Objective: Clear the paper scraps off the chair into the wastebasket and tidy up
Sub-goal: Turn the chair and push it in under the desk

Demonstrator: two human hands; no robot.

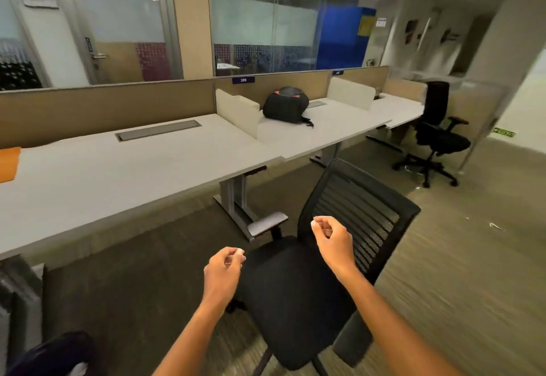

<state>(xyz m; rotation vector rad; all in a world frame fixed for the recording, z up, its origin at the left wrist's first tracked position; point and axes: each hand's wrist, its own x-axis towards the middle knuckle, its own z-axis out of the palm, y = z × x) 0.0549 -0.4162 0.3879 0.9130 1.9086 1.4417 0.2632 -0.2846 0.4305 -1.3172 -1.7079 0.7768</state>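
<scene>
The scene is lit evenly and fairly brightly from overhead; small ceiling spots are seen as white points far above and behind the desk (124, 168). Reflections are carried by the glass partitions (266, 20) behind the desk. A pale sheen is shown on the desk surface, and soft, weak shadows are cast beneath it. Strong wide-angle distortion is present: the desk edge is bowed. Motion blur is marked to the right of the desk, where the carpet (472, 272) is streaked, and at the lower left corner. Fine detail is soft throughout.
</scene>
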